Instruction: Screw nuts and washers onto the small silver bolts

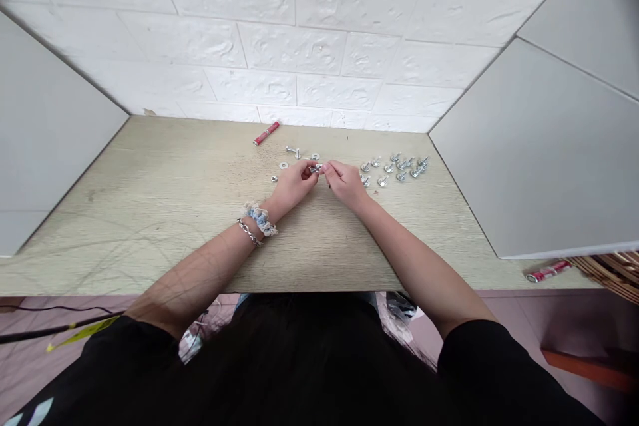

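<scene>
A small silver bolt is held between my two hands above the table. My left hand is closed in a pinch around it. From the other side, my right hand pinches the bolt's end, its thumb and finger hiding part of it. Just beyond the left fingers lie a washer and loose bolts. Another washer and a nut rest beside my left hand. Several bolts fitted with washers stand grouped to the right of my right hand.
A red tube lies at the back of the pale wooden table. Another red tube is near the front right edge, beside a woven basket. White panels bound the sides; a white brick-patterned wall rises behind.
</scene>
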Demonstrator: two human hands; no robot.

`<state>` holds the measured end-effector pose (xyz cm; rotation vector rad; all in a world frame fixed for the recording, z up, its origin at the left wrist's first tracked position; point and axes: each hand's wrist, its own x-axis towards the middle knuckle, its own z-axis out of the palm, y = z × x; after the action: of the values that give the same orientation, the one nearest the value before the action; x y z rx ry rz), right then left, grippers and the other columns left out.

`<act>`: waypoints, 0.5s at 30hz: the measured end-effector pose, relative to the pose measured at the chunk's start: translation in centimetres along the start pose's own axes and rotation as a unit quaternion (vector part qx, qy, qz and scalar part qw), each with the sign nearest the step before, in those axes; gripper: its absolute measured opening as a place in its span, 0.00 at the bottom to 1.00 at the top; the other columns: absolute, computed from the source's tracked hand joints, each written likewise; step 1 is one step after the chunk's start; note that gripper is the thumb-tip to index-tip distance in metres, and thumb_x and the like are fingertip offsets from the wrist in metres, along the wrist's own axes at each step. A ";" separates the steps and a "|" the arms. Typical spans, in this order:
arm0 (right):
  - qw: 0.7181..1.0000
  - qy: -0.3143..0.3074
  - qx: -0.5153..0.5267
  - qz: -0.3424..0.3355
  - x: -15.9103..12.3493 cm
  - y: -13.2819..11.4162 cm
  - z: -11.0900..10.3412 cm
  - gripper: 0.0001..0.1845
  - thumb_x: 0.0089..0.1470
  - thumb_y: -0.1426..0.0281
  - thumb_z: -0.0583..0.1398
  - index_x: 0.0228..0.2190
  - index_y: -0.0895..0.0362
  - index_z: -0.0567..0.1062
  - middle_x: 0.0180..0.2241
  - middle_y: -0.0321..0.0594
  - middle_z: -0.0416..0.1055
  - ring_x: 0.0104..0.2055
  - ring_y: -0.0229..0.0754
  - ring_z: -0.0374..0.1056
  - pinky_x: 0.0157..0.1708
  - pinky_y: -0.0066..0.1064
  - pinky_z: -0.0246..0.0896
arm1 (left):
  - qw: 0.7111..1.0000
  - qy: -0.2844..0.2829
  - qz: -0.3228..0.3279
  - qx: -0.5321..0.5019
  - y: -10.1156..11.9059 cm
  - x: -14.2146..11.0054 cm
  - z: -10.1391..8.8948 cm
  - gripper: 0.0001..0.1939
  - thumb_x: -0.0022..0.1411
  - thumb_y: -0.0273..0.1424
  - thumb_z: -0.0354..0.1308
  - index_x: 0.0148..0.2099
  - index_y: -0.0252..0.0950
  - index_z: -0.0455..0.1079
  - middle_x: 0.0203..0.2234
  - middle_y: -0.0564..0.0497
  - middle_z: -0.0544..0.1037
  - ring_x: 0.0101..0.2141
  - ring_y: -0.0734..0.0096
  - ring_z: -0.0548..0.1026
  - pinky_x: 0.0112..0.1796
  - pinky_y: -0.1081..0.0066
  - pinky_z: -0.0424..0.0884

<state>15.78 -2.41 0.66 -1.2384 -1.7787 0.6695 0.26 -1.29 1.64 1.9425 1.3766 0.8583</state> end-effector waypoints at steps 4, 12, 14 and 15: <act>0.999 0.002 -0.001 -0.032 -0.1 -0.2 0.0 0.21 0.60 0.56 0.49 0.23 0.56 0.67 0.19 0.32 0.60 0.23 0.34 0.56 0.26 0.28 0.51 | 1.000 -0.001 0.008 0.001 -0.2 0.1 0.0 0.12 0.59 0.32 0.53 0.43 0.34 0.73 0.24 0.55 0.71 0.25 0.74 0.66 0.31 0.72 0.62; 0.999 -0.006 -0.009 -0.053 -0.2 -0.3 0.1 0.20 0.61 0.57 0.48 0.26 0.56 0.68 0.21 0.33 0.63 0.24 0.34 0.57 0.28 0.27 0.52 | 1.000 -0.008 0.025 -0.006 -0.4 0.1 0.2 0.13 0.59 0.31 0.52 0.43 0.33 0.73 0.23 0.55 0.71 0.25 0.75 0.65 0.30 0.72 0.61; 0.999 -0.010 -0.010 -0.051 -0.2 -0.4 0.1 0.20 0.61 0.57 0.48 0.27 0.56 0.68 0.22 0.33 0.64 0.25 0.34 0.58 0.29 0.27 0.52 | 1.000 -0.009 0.025 -0.005 -0.4 0.0 0.1 0.13 0.59 0.30 0.51 0.43 0.33 0.73 0.23 0.55 0.71 0.25 0.75 0.65 0.30 0.72 0.61; 0.999 -0.013 -0.011 -0.049 -0.2 -0.4 0.1 0.20 0.61 0.57 0.48 0.27 0.56 0.69 0.22 0.33 0.65 0.25 0.35 0.58 0.29 0.27 0.53 | 1.000 -0.009 0.024 -0.005 -0.3 0.0 0.1 0.13 0.59 0.30 0.51 0.43 0.33 0.73 0.24 0.55 0.71 0.25 0.75 0.65 0.30 0.72 0.61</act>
<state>15.55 -2.76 0.87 -1.1534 -1.8594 0.6140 0.17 -1.20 1.31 1.9794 1.3169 0.8656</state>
